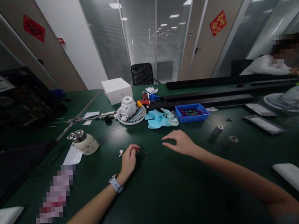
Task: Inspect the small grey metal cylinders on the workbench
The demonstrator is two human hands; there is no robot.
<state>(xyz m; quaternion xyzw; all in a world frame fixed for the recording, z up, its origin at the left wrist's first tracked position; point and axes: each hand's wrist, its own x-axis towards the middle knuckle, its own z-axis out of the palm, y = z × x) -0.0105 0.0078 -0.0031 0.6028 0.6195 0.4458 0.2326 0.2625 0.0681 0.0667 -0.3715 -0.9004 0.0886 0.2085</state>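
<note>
My left hand (129, 157), with a light-banded watch (116, 184) on its wrist, rests over the green table with its fingers curled in and thumb against them. Whatever may be inside those fingers is hidden. Just to its left lies a small white earbud (121, 153); to its right is a tiny dark piece (146, 153). My right hand (180, 142) is raised over the table, thumb and fingers apart in a C shape with nothing between them. Beyond it lie light-blue fan blades (158, 119) and a blue tray (193, 117) holding coloured wires.
Behind is a white fan part (128, 108) on its grille, near a white box (117, 90). A cream jug (87, 143) stands left. Two metal cylinders (218, 130) stand right. Long black bars (214, 97) lie at the back, where a person (264, 65) sits.
</note>
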